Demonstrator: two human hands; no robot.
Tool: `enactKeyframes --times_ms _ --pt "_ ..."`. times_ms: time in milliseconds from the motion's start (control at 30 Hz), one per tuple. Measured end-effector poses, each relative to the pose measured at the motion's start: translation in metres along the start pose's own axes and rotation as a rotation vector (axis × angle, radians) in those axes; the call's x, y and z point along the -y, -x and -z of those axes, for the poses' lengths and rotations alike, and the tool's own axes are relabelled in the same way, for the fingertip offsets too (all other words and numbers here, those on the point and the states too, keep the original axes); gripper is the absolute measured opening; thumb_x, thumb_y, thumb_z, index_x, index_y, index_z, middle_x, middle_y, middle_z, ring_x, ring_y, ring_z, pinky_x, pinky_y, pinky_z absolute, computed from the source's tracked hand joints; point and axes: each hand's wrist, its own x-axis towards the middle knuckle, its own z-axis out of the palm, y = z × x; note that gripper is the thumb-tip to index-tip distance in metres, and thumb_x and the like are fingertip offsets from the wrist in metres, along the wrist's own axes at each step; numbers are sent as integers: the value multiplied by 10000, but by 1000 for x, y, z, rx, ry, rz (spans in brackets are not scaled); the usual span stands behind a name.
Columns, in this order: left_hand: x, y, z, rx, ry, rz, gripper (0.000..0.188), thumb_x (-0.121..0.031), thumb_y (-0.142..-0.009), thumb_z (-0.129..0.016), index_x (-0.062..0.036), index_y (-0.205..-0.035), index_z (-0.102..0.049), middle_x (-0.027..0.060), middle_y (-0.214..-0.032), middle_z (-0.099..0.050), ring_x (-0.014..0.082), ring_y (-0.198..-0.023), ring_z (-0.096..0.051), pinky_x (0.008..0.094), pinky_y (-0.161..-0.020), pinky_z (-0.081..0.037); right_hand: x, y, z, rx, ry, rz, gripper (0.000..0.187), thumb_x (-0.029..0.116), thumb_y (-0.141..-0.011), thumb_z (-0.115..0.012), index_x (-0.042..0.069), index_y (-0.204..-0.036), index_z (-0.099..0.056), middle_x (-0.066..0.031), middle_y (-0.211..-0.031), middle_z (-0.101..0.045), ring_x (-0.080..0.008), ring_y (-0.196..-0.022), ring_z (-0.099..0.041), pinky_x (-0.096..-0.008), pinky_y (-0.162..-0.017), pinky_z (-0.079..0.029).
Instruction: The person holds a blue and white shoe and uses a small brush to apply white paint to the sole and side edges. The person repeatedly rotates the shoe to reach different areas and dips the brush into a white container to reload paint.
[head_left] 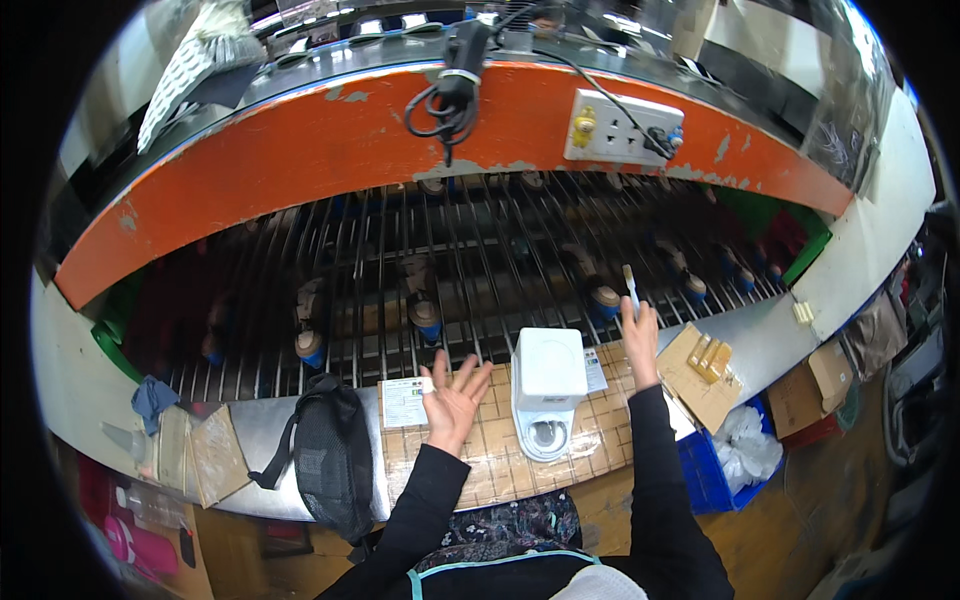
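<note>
Reaching forward with both arms, black-sleeved to the wrist, one either side of white boxy device (pixel 550 365). Angling left forearm (pixel 425 490) inward, near side of device. Holding left hand (pixel 452 405) palm up, left of device, fingers spread and loosely curled, pale bit at thumb tip, unclear. Extending right forearm (pixel 657 465) straighter, right of device. Pinching with right hand (pixel 640 340), thumb toward device, fingers pointing forward.

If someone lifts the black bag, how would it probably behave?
The black bag would probably flex, since its sides look like soft mesh fabric. Its loose strap may swing or catch. Weight is unclear: the contents are hidden.
</note>
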Motion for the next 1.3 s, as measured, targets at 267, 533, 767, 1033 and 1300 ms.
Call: enactKeyframes --times_ms 267,533,767,1033,1300 --pt "-12 -6 8 166 42 95 662 -618 -925 -448 -245 -1466 -361 194 -1472 -401 376 -1323 -439 525 -1064 -359 -47 -68 -87 205 225 68 741 489 -627 -835 -40 -1051 -537 -284 -943 -667 -431 -933 -653 -462 -792 -518" --pt "-17 -1 5 205 120 40 601 -574 -948 -437 -234 -1442 -402 167 -1470 -412 356 -1323 -436 486 -1054 -367 26 -62 -1 -284 67 135 637 415 -624 -849 6 -965 -499 -209 -816 -648 -406 -780 -648 -449 -726 -487" --pt "-18 9 3 558 213 120 681 -578 -945 -445 -90 -1420 -436 195 -1371 -519 348 -1280 -491 463 -1048 -380 87 60 131 -316 -386 237 552 202 -692 -844 44 -1025 -433 -73 -870 -520 -192 -816 -524 -324 -787 -437" --pt "-6 98 -21 792 -87 419 1068 -428 -710 -806 0 -1495 -222 243 -1430 -425 394 -1319 -431 511 -1110 -306 129 192 141 -13 -937 239 717 401 -627 -833 137 -1023 -298 -67 -867 -537 -163 -835 -506 -364 -971 -339" --pt "-3 162 -2 502 50 382 1017 -187 -581 -927 -109 -1415 -351 132 -1418 -444 338 -1333 -414 529 -1111 -352 94 222 128 355 -714 155 380 373 -933 -586 14 -1046 -531 -100 -922 -657 -252 -861 -597 -371 -918 -351"
